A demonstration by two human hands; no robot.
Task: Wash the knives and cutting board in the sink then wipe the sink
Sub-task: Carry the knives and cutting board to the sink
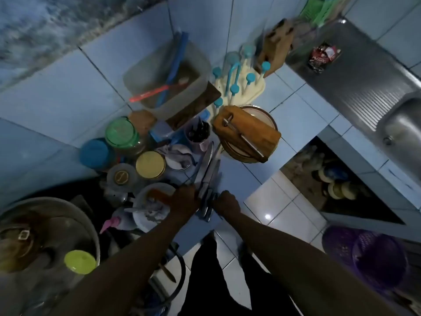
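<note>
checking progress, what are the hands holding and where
Both hands, left hand and right hand, grip a bundle of knives by the handle ends; blades point away.

Several knives [208, 169], one cutting board [247, 133]

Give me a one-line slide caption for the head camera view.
Both hands gather knives on a cluttered blue-tiled counter, the wooden cutting board and steel sink waiting beyond.
</note>
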